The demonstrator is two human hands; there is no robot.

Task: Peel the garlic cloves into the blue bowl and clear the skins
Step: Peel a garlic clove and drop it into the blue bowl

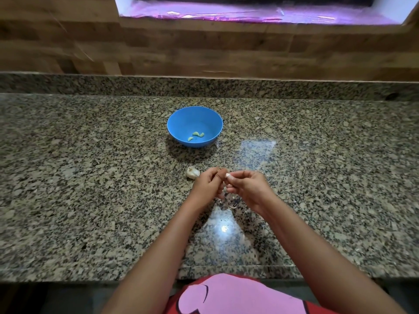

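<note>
A person at a kitchen worktop (90,177) wears a red top (173,302) printed with a large pink shape (244,291) edged by a thin dark outline, a curved dark line looping through its left part; the garment shows just below the worktop's near edge. The left forearm (158,245) and right forearm (317,245) are bare along their whole visible length, as are the left hand (207,185) and right hand (247,189)

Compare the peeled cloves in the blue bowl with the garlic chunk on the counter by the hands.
The three peeled garlic cloves are bare, pale yellow-green; the whitish garlic chunk wears its papery skin. The cloves are small crescents; the chunk is bigger, rounder. The cloves lie in the round blue plastic bowl; the chunk on the speckled granite counter. Both are garlic.
</note>
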